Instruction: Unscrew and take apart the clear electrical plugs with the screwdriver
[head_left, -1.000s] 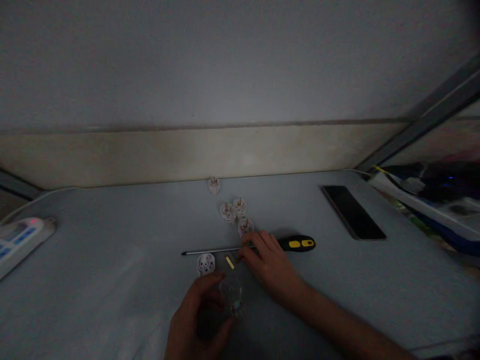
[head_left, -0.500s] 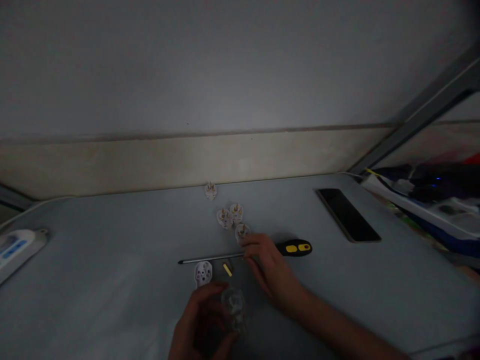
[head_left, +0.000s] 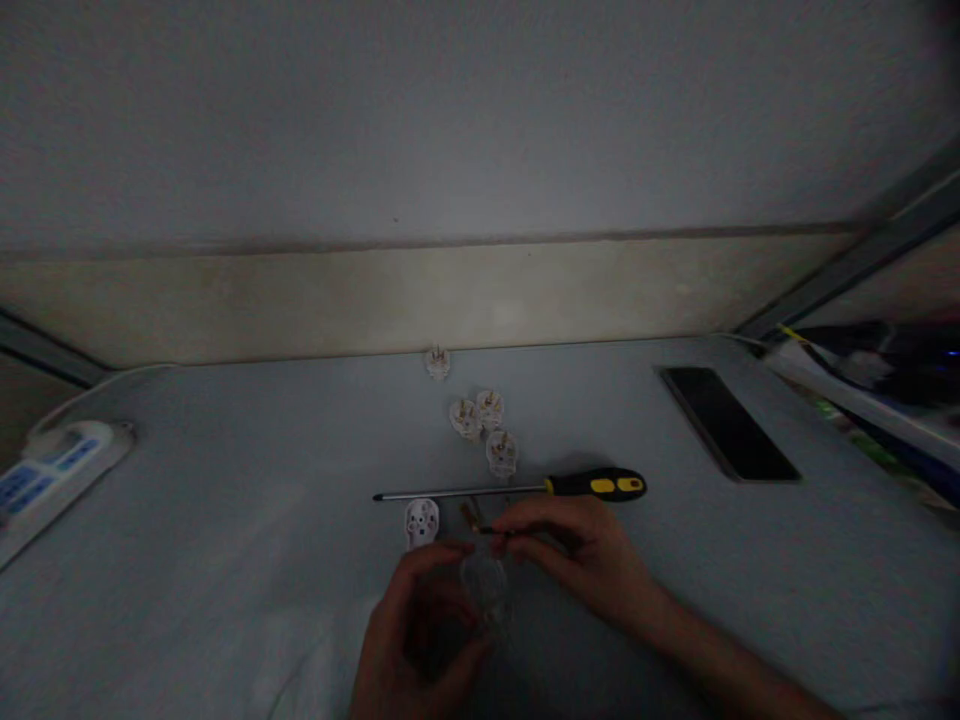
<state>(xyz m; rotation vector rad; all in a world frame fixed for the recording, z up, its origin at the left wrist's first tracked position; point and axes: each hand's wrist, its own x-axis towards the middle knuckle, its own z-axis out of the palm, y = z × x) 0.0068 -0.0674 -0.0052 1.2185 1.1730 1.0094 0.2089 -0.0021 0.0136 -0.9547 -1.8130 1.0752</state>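
My left hand (head_left: pixel 424 625) is curled round a clear plastic plug shell (head_left: pixel 486 585), holding it by its edges. Just above the shell, my right hand (head_left: pixel 577 545) pinches a small, thin metal piece (head_left: pixel 489 530) between thumb and fingertips; its exact kind is too dim to tell. Beside its tip lies a small brass-coloured part (head_left: pixel 469 514) on the table. A white plug inner piece (head_left: pixel 421 522) with holes rests beyond my left fingers. Behind both hands a screwdriver (head_left: pixel 600 485) with a black and yellow handle lies crosswise.
Several clear plugs with brass pins sit beyond the screwdriver, among them a near plug (head_left: pixel 502 454) and one by the wall (head_left: pixel 438 362). A phone (head_left: pixel 727 422) lies to the right, a white power strip (head_left: pixel 56 480) to the left. Cluttered items (head_left: pixel 862 400) line the right edge.
My right hand has drawn back from the nearest plug towards the clear shell and now pinches a small metal piece. My left hand keeps its hold. The view has shifted slightly.
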